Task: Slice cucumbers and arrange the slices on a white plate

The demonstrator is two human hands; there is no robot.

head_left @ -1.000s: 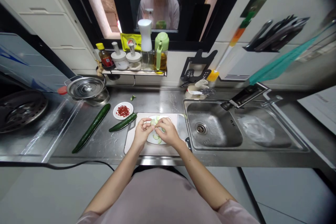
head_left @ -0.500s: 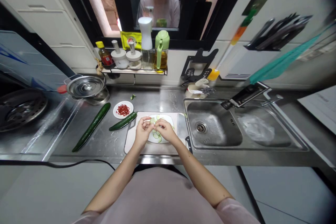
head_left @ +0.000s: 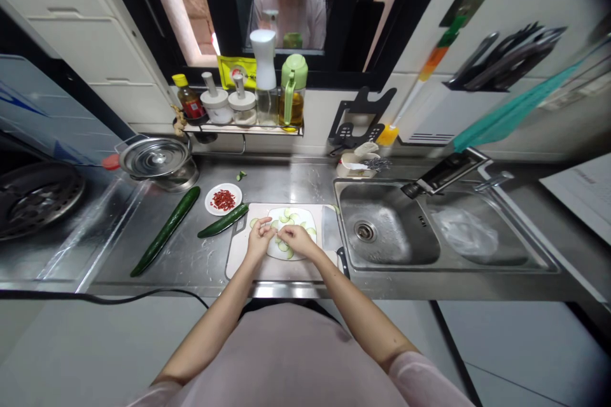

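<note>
On the white plate (head_left: pixel 271 253), pale green cucumber slices (head_left: pixel 287 246) lie in overlapping curved groups. The plate rests on a light cutting board (head_left: pixel 238 257). My left hand (head_left: pixel 260 239) is over the plate's left side, its fingers closed on a thin cucumber slice at the fingertips. My right hand (head_left: pixel 296 239) meets it from the right, thumb and fingers pinched together; whatever is between them is too small to make out. One loose slice lies on the board by my left fingers. A knife (head_left: pixel 342 259) with a dark handle lies at the board's right edge.
Left of the board are a cut cucumber (head_left: pixel 223 220), a whole cucumber (head_left: pixel 165 231) and a small dish (head_left: pixel 209 208) of red chopped pieces. A lidded steel pot (head_left: pixel 179 176) stands farther left. The sink (head_left: pixel 386 261) is at right, and a seasoning shelf (head_left: pixel 248 130) runs behind.
My hands have drawn slightly apart and lower over the plate. The slice held up between both hands is now lower, by my left fingertips, and more of the plate's slices show.
</note>
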